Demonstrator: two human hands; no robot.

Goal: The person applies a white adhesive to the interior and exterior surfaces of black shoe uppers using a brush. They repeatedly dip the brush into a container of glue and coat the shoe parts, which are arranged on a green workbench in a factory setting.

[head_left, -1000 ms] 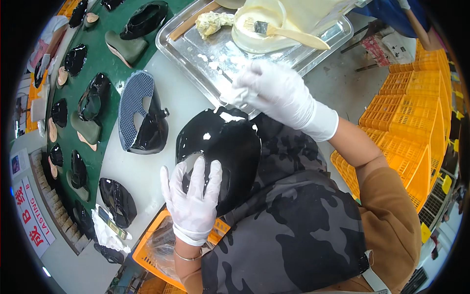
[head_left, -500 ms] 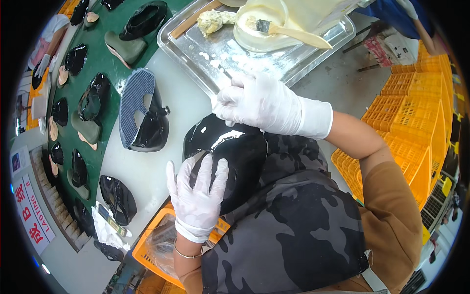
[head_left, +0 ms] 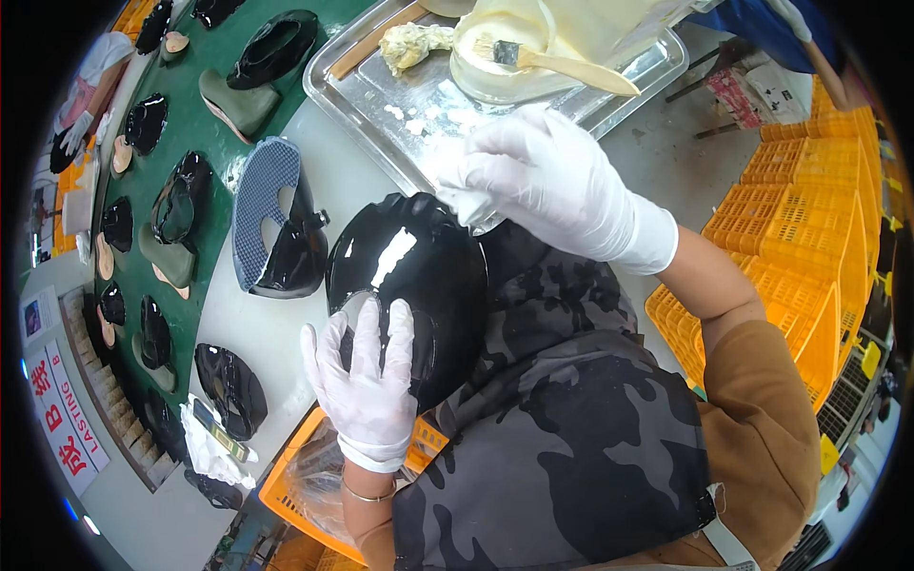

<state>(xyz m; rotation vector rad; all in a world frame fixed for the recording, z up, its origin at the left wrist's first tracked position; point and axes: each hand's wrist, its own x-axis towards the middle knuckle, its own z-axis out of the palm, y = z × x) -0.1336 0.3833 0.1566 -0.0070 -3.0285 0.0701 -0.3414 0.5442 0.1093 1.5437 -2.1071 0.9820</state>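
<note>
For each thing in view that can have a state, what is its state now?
Left hand: gloved, flat on the black shell, fingers spread.
Right hand: gloved, pressing a white cloth on the shell's top edge.
Black shell: glossy, lying on the person's lap against the table edge.
White cloth: crumpled under the right fingers.
Brush: resting in the bowl, unheld.
Bowl: holds pale paste.
Tray: smeared with white bits.

White-gloved hands [head_left: 367, 385], glossy black shoe upper [head_left: 414, 285], camouflage apron [head_left: 571, 428].

My gloved left hand [head_left: 365, 381] lies flat at seven o'clock (fingers spread), while my right hand [head_left: 543, 186], at one o'clock, is curled, palm down.
</note>
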